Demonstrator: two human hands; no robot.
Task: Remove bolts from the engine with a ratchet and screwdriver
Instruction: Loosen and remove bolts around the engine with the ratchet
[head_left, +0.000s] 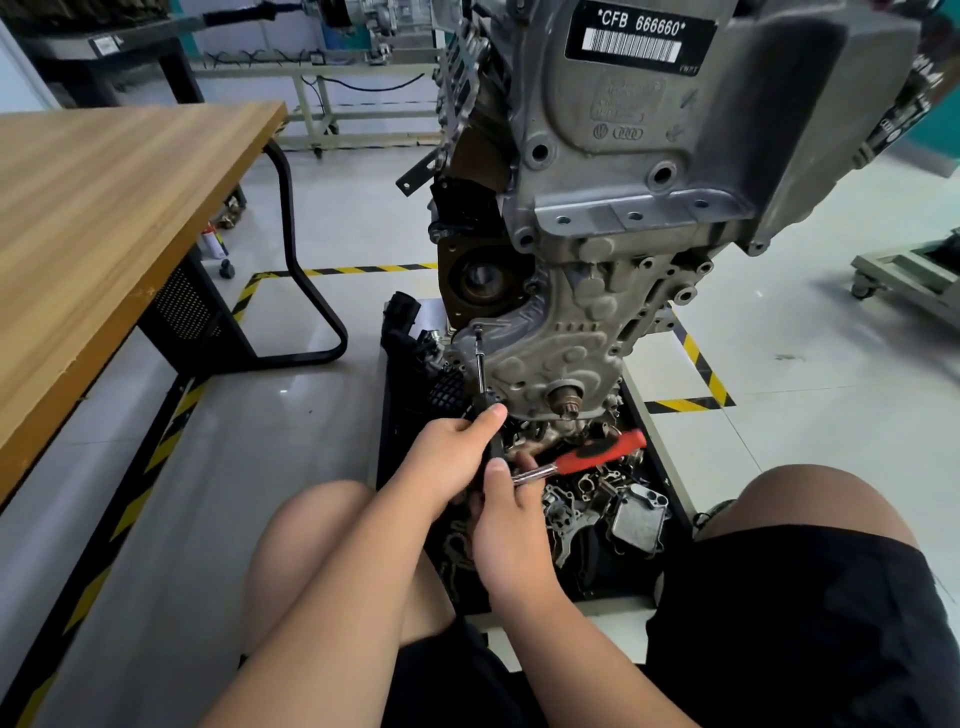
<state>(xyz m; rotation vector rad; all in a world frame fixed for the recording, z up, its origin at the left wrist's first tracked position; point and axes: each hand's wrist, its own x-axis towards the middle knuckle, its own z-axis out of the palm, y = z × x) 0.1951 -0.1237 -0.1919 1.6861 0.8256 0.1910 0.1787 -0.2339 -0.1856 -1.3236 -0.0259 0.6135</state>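
A grey engine (587, 218) hangs upright in front of me, its lower timing cover (561, 338) facing me. A screwdriver (481, 374) with a black handle and thin steel shaft points up to a bolt (478, 333) at the cover's lower left edge. My left hand (452, 457) grips the screwdriver's handle. Just below it, my right hand (511, 530) holds a ratchet (597, 454) by its chrome shank, thumb up against the screwdriver handle. The ratchet's red and black grip sticks out to the right. The crankshaft end (566, 400) protrudes right of the screwdriver.
Under the engine a black tray (387, 467) holds several loose metal parts, including a cast housing (639, 519). A wooden table (104, 208) with a black frame stands at the left. Yellow-black tape (701, 364) marks the floor. A wheeled cart (909, 280) sits right. My knees flank the tray.
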